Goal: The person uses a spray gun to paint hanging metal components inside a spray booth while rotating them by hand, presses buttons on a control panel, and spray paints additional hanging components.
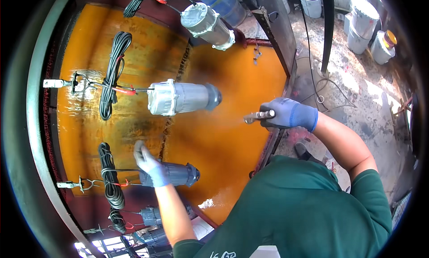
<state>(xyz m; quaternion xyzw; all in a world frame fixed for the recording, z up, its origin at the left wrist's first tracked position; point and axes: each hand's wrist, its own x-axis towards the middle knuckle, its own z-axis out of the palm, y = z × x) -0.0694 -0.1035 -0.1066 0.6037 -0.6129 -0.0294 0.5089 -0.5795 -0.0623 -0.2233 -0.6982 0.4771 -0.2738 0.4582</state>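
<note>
Pointing a spray gun [255, 116] held tight in the right hand [288, 114], the person aimed leftward at the hanging silver motor [181, 98], its long axis running toward the nozzle; the left hand [151, 165] gripped the dark motor [176, 174] below.

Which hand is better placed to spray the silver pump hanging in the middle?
The right hand, probably. It already holds the spray gun, whose nozzle points toward the silver pump. The left hand is busy lower down, gripping the dark pump.
</note>
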